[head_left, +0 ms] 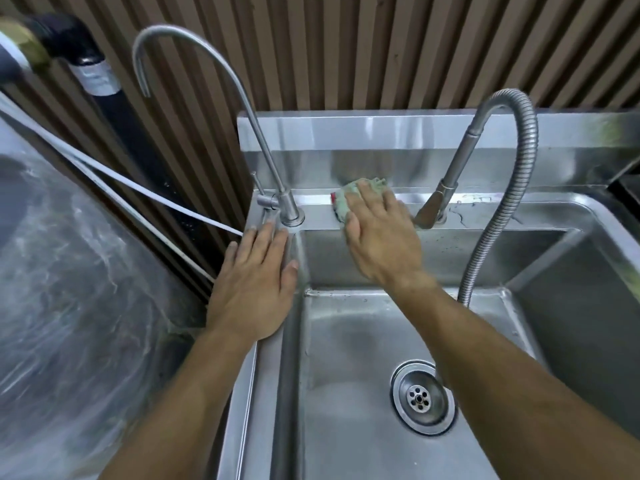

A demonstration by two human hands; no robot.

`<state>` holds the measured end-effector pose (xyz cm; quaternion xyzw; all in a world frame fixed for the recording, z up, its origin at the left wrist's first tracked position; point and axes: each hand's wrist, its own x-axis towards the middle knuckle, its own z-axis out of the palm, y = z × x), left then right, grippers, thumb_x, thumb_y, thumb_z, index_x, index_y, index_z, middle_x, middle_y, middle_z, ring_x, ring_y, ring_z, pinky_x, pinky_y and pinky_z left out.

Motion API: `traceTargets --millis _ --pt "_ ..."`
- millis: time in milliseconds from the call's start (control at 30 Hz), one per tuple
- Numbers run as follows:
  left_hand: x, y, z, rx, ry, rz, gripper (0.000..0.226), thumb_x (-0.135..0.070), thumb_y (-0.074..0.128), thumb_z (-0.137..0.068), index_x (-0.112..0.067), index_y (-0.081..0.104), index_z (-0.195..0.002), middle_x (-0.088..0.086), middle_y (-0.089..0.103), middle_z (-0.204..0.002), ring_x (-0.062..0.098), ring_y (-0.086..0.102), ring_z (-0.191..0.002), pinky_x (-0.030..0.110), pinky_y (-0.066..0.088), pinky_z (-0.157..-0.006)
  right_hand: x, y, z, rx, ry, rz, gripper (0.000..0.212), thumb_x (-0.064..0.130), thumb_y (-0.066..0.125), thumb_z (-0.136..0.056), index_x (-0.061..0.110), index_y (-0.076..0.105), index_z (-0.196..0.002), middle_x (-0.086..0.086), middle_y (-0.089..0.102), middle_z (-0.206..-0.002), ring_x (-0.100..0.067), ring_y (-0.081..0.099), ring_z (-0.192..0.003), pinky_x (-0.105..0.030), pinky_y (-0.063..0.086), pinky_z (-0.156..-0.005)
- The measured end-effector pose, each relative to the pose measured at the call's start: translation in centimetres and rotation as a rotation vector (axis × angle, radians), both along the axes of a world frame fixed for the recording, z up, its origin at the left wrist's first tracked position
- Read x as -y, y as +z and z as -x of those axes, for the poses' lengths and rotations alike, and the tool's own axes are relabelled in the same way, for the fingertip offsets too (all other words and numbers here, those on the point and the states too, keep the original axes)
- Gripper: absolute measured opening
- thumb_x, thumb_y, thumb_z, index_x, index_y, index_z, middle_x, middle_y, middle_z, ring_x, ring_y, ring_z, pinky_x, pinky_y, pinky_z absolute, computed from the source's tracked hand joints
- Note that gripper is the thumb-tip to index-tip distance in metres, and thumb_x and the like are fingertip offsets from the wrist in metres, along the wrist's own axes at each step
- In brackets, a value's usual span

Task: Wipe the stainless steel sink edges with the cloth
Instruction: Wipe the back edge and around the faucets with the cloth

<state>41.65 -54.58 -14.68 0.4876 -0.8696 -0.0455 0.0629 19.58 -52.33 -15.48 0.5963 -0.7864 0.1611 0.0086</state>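
Sink (346, 216) back edge: cloth (346, 199) under right hand (381, 237) fingers (367, 199)

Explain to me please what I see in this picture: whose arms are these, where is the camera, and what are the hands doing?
There is no machine here. A person wears a camera on the head, looking down, so the two bare arms are that person's own. There is only this one view.

Below is a steel sink with a drain in its basin. At the back stand a thin tap and a hose tap.

The right hand lies flat on a green cloth, pressing it on the back edge between the taps. It has no closed grip on it. The left hand rests flat and open on the left edge and holds nothing.

On the far left are clear plastic sheet and a white tube.
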Motion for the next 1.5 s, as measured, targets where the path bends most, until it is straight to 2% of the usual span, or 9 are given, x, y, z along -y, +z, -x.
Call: traceTargets --millis 167,267,367,600,833,1167,1333,1400,1500 --pt "-0.2 0.0 0.3 -0.002 0.022 -0.031 0.071 -0.050 0.006 -0.099 -0.022 0.017 -0.164 -0.007 0.012 -0.171 0.020 0.000 -0.158 0.045 0.001 -0.127 1.9 -0.5 -4.5 0.219 -0.394 0.074 0.060 0.033 0.034 -0.105 0.013 0.025 -0.161 -0.014 0.016 -0.169 -0.040 0.018 -0.153 -0.052 0.014 -0.124" --pt "-0.2 -0.2 0.3 -0.019 0.023 -0.063 0.071 -0.051 0.003 -0.099 -0.024 0.012 -0.164 -0.009 0.006 -0.172 0.016 -0.007 -0.158 0.043 -0.003 -0.127 3.2 -1.0 -6.8 0.136 -0.192 0.164 0.049 0.027 0.044 -0.099 0.014 0.049 -0.146 -0.012 0.042 -0.157 -0.037 0.043 -0.135 -0.047 0.028 -0.111" --pt "-0.2 -0.1 0.3 -0.023 0.025 -0.059 0.070 -0.051 0.003 -0.100 -0.024 0.012 -0.164 -0.010 0.006 -0.172 0.015 -0.008 -0.158 0.044 -0.003 -0.127 2.6 -1.5 -5.2 0.005 -0.017 0.170 0.044 0.035 0.040 -0.103 0.023 0.053 -0.144 -0.002 0.045 -0.157 -0.031 0.044 -0.136 -0.042 0.031 -0.107" --pt "-0.3 -0.1 0.2 -0.013 0.015 -0.049 0.071 -0.051 0.001 -0.099 -0.025 0.011 -0.164 -0.010 0.005 -0.172 0.017 -0.006 -0.158 0.045 -0.003 -0.128 1.8 -2.0 -3.5 -0.007 -0.388 0.184 0.040 0.032 0.040 -0.102 0.020 0.055 -0.137 -0.007 0.050 -0.147 -0.033 0.050 -0.125 -0.044 0.032 -0.094" --pt "-0.3 -0.1 0.1 0.000 0.012 -0.046 0.070 -0.050 0.003 -0.100 -0.024 0.012 -0.164 -0.009 0.006 -0.172 0.017 -0.005 -0.158 0.046 0.000 -0.128 2.5 -1.7 -5.4 -0.031 0.083 0.163 0.043 0.038 0.035 -0.105 0.025 0.049 -0.144 0.001 0.042 -0.158 -0.027 0.043 -0.139 -0.045 0.035 -0.107" --pt "-0.4 0.2 0.1 -0.019 0.014 -0.056 0.070 -0.049 0.003 -0.099 -0.024 0.010 -0.164 -0.010 0.005 -0.172 0.018 -0.006 -0.158 0.044 -0.002 -0.128 1.4 -1.8 -2.9 0.098 -0.481 0.181 0.046 0.024 0.039 -0.105 0.011 0.044 -0.149 -0.017 0.041 -0.157 -0.042 0.033 -0.146 -0.050 0.024 -0.115" --pt "-0.4 0.1 0.3 -0.010 0.017 -0.052 0.071 -0.049 0.003 -0.098 -0.023 0.013 -0.164 -0.009 0.008 -0.172 0.019 -0.004 -0.158 0.045 0.001 -0.128 2.9 -1.3 -7.6 0.121 -0.112 0.208 0.045 0.023 0.030 -0.100 0.009 0.062 -0.128 -0.016 0.061 -0.135 -0.041 0.054 -0.124 -0.050 0.042 -0.103" --pt "-0.3 0.1 0.2 -0.014 0.018 -0.049 0.071 -0.049 0.004 -0.099 -0.023 0.016 -0.164 -0.008 0.010 -0.171 0.019 -0.002 -0.158 0.046 0.003 -0.128 2.6 0.8 -7.5 0.333 -0.031 0.252 0.046 0.027 0.023 -0.100 0.013 0.066 -0.112 -0.010 0.069 -0.113 -0.035 0.060 -0.105 -0.043 0.046 -0.091" --pt "-0.3 0.0 0.2 -0.020 0.019 -0.057 0.072 -0.050 0.003 -0.098 -0.024 0.016 -0.164 -0.009 0.010 -0.171 0.019 -0.003 -0.158 0.045 0.002 -0.128 3.2 4.0 -3.7 1.163 -0.198 0.264 0.032 0.024 0.039 -0.098 0.008 0.065 -0.090 -0.015 0.069 -0.085 -0.036 0.066 -0.080 -0.035 0.052 -0.065"
